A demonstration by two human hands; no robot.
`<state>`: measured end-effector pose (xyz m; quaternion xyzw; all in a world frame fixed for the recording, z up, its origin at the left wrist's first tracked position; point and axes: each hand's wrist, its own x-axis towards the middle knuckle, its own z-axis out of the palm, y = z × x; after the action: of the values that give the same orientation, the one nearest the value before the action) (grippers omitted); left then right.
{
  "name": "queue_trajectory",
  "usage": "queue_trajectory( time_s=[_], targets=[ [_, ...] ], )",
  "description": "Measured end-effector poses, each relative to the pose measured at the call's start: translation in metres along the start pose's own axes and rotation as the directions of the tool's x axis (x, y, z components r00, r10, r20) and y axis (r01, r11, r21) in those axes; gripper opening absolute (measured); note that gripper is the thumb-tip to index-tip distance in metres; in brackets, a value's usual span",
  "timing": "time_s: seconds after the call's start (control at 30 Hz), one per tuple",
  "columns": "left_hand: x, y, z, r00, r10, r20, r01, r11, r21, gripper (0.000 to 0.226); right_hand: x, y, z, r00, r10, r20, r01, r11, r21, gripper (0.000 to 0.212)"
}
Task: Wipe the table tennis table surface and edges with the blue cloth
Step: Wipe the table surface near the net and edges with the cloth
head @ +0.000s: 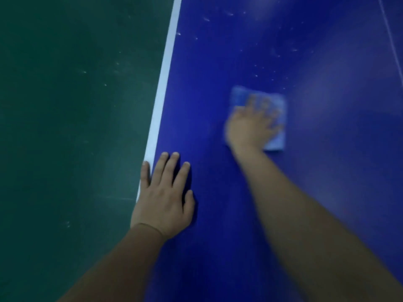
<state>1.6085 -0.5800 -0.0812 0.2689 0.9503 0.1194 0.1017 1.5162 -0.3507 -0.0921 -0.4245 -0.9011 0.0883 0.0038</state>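
Far L: green floor (76, 127), scuffed, pale flecks. Next, white edge stripe (162, 92) of blue worktop (218, 73), running up and away. L grip (165, 197) flat on worktop by that edge. Fingers straight, slightly spread, little finger lying on stripe, holding nothing. Pale specks (206, 19) scattered toward far end. R of centre: R grip (250, 125), blurred, palm down, fingers splayed, pressing on blue cloth (275, 144) — folded approx. square, flat on worktop, well apart from L grip. Far R: thin white line (392, 46).
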Motion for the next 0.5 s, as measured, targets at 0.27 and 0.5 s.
queue_trajectory(
  time_s=[0.27, 0.5],
  targets=[
    [0.001, -0.003, 0.006, 0.999, 0.033, -0.012, -0.033, 0.999, 0.038, 0.064, -0.051, -0.089, 0.025, 0.620, -0.765, 0.176, 0.785, 0.609, -0.115, 0.054],
    [0.002, -0.002, 0.006, 0.999, 0.032, 0.017, -0.032, 0.999, 0.017, 0.063, 0.025, 0.030, -0.013, 0.996, -0.090, 0.004, 0.090, 0.993, -0.079, 0.056]
  ],
)
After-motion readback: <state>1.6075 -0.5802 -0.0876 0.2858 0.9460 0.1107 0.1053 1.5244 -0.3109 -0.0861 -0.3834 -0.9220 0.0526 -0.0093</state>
